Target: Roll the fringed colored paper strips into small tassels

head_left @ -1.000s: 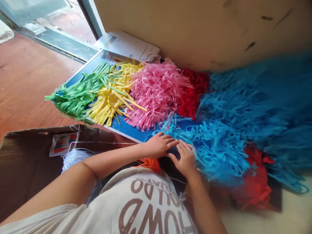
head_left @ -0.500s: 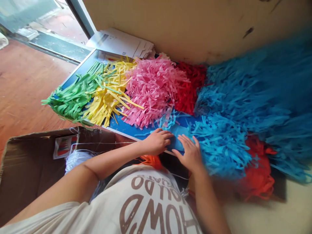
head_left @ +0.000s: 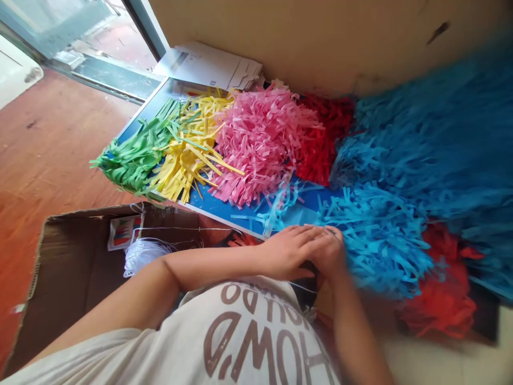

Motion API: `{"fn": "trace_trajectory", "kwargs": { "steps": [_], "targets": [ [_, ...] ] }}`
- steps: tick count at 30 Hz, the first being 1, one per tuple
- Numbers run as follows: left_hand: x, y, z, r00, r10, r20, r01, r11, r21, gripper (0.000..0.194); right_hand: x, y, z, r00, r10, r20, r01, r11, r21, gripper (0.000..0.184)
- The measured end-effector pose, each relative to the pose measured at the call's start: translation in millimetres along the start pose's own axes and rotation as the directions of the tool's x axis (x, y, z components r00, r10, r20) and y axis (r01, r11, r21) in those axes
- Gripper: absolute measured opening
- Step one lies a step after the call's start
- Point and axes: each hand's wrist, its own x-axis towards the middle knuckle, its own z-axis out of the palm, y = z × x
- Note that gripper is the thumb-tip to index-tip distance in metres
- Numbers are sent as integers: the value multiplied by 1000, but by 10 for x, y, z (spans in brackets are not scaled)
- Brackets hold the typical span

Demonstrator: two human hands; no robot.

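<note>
My left hand [head_left: 286, 250] lies flat at the near edge of the blue board [head_left: 224, 209], fingers stretched out to the right and resting over my right hand. My right hand [head_left: 332, 255] is curled, its knuckles up, pressed into the edge of the light blue paper fringe [head_left: 377, 240]; its fingertips are partly hidden under my left fingers. A few loose blue strips [head_left: 280, 206] lie on the board just beyond my hands.
Bundles of cut paper fringe lie side by side on the board: green [head_left: 132, 158], yellow [head_left: 188, 155], pink [head_left: 260, 139], red [head_left: 320, 144]. A big blue mass [head_left: 436, 139] fills the right, red-orange fringe [head_left: 441, 289] below it. An open cardboard box [head_left: 72, 262] holds white string [head_left: 142, 252]. White papers [head_left: 212, 64] lean by the wall.
Both hands have drawn together and shifted right to the fringe's edge. The left hand now overlaps the right, which has curled from flat. The view has swung slightly.
</note>
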Motion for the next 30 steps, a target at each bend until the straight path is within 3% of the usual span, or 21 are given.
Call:
{"fn": "trace_trajectory", "kwargs": {
  "steps": [2, 4, 9, 13, 16, 18, 19, 21, 22, 25, 27, 30],
  "targets": [
    [124, 33, 190, 990, -95, 101, 84, 990, 111, 69, 1, -7, 3, 1000, 15, -1, -15, 1000, -21, 17],
    [125, -106, 213, 971, -178, 162, 143, 967, 209, 65, 2, -4, 4, 1000, 24, -15, -25, 1000, -8, 15],
    [-192, -691, -227, 960, -153, 236, 100, 970, 220, 58, 11, 9, 33, 995, 50, -86, -48, 998, 33, 22],
    [-375, -983, -598, 945, -315, 92, 294, 938, 184, 46, 12, -6, 57, 995, 50, -81, -45, 997, 62, 21],
    [-367, -925, -647, 872, -462, -159, 482, 867, 124, 40, 4, -36, 40, 991, 66, -114, -62, 997, 38, 20],
    [-300, -731, -520, 832, -466, -300, 514, 852, 101, 35, -7, -59, -2, 986, 84, -143, -83, 996, 13, 19],
    [-252, -610, -412, 858, -416, -300, 464, 879, 108, 33, -13, -71, -35, 984, 86, -153, -86, 996, 6, 18],
    [-142, -392, -145, 966, -212, -145, 231, 965, 127, 38, -24, -104, -127, 981, 90, -170, -92, 996, -8, 15],
    [-87, -319, -6, 991, -135, -23, 137, 980, 144, 42, -28, -128, -183, 980, 97, -174, -102, 995, -21, 15],
    [33, -280, 326, 977, -106, 187, 69, 979, 194, 39, -31, -230, -336, 983, 128, -128, -141, 985, -100, 19],
    [57, -331, 434, 969, -116, 218, 68, 973, 219, 37, -26, -306, -363, 996, 83, -24, -86, 990, -116, 33],
    [43, -364, 437, 972, -133, 194, 79, 961, 266, 36, -13, -346, -245, 998, 9, 66, -4, 997, -72, 46]
  ]
}}
